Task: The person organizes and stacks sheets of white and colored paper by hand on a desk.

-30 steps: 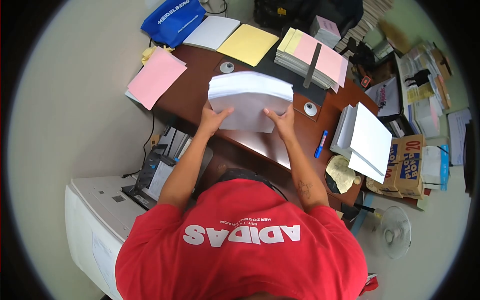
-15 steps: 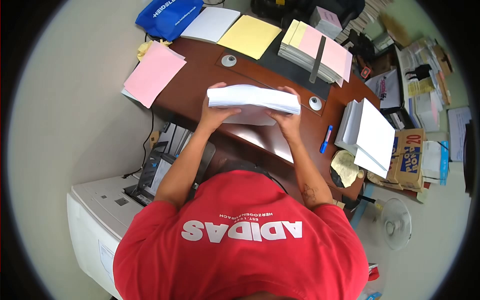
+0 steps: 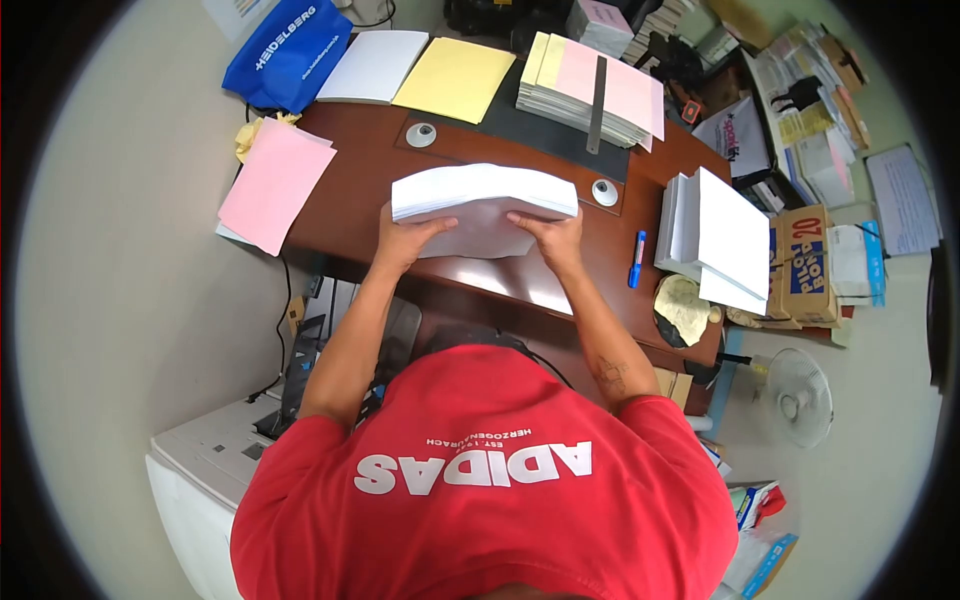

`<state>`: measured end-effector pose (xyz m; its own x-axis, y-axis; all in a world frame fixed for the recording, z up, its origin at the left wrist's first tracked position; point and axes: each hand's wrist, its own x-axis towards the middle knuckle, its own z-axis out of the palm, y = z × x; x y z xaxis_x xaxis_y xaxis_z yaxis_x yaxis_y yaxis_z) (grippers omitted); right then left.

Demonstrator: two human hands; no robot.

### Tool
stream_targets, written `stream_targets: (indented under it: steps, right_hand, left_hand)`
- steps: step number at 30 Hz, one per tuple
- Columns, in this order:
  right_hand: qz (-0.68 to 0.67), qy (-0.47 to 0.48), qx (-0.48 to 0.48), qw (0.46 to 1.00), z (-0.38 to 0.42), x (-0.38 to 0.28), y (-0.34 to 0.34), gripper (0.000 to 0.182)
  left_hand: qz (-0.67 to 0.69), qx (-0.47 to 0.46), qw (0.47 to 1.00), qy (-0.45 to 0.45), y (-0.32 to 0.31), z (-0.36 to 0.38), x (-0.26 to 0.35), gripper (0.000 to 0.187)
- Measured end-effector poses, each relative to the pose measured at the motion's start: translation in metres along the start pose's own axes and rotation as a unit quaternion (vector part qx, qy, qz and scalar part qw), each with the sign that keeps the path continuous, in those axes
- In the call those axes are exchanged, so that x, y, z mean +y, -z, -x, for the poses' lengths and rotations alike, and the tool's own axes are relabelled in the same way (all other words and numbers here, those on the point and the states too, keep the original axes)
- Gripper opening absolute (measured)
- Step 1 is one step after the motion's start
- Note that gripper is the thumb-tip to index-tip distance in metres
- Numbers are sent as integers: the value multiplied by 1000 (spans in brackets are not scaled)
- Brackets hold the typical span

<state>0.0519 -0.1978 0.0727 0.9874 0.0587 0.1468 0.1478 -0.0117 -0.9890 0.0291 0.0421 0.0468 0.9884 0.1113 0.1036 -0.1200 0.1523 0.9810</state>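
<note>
A thick stack of white paper (image 3: 484,190) is held up over the near edge of the brown desk (image 3: 340,210), bowed upward in its middle. My left hand (image 3: 408,236) grips its left end, thumb pressed on the face toward me and fingers mostly hidden behind. At the opposite end my right hand (image 3: 552,234) holds it the same way, thumb pointing inward. The blue marker (image 3: 637,260) lies on the desk to the right of my right hand. Beyond it rests another white paper stack (image 3: 735,235), its sheets set at differing angles.
Pink sheets (image 3: 275,185) overhang the desk's left edge. Along the back are a blue bag (image 3: 290,55), white paper (image 3: 375,66), yellow paper (image 3: 455,80) and a pink-and-yellow stack (image 3: 590,90) with a metal ruler (image 3: 597,105) on top. A printer (image 3: 205,460) stands at lower left.
The stack has tipped so more of its top edge and near face show, and its bow is more even. Both thumbs now lie flatter across the near face. The camera view has shifted.
</note>
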Motion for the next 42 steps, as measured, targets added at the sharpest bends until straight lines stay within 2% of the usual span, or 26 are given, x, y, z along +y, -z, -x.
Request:
stream_targets:
  steps: [3,5,8,12,14,21,22,24,26,28,29,31,32,34,35,36,37,38,40,41,42]
  right_hand:
    - [-5,-6,-9,1000,8,7,0,46]
    - [15,-5,-18,1000,10,24,-2,46]
    - [38,2,-26,999,14,40,-5,46]
    - [81,3,-37,996,14,41,-2,41]
    - [92,18,-23,995,13,37,-3,39]
    - [110,17,-37,993,12,36,-3,38]
    - [109,18,-37,993,13,37,-5,38]
    - [-6,8,-19,1000,15,39,-6,38]
    - [47,22,-30,998,15,33,-4,38]
    - [99,42,-44,993,13,28,-2,38]
    - [101,43,-50,993,14,26,-2,37]
    - [106,47,-68,991,14,24,-4,36]
    - [108,37,-67,991,13,22,-4,35]
    - [114,32,-67,991,15,18,-3,33]
    - [126,34,-65,989,15,17,-3,32]
    - [137,37,-61,988,15,17,-3,31]
    - [141,68,-64,986,15,18,-2,35]
    - [140,70,-59,986,13,20,-3,35]
    - [-1,4,-44,999,16,25,-4,42]
    - [101,64,5,993,10,36,1,48]
    - [202,119,54,971,8,47,8,54]
  left_hand:
    - [27,-31,999,6,8,6,-2,48]
    - [-119,-29,992,24,20,4,-20,53]
    - [-144,-15,989,30,25,6,-48,56]
    - [-124,-49,990,45,27,4,-50,56]
    - [-131,-36,990,41,31,2,-58,55]
    - [-130,-66,986,78,40,-2,-35,52]
    - [-186,-60,980,49,42,0,-32,56]
    - [-241,-55,969,18,44,0,-15,60]
    - [-107,-62,989,-86,40,-2,35,76]
    - [-218,-74,942,-246,44,-22,80,90]
    - [-219,-70,942,-245,36,-27,112,90]
    - [-408,-137,836,-342,2,-31,158,95]
    - [-407,-128,838,-341,-10,-30,153,95]
    - [-578,-164,702,-381,-33,-32,136,84]
    - [-578,-160,702,-384,-40,-38,133,84]
    - [-631,-245,700,-228,-47,-45,132,75]
    - [-663,-322,672,-64,-51,-50,131,66]
    - [-665,-324,669,-68,-51,-50,130,66]
    - [-623,-300,713,-120,-42,-41,128,47]
    - [-624,-305,710,-120,-37,-39,129,47]
    - [-599,-255,752,-105,-31,-35,133,43]
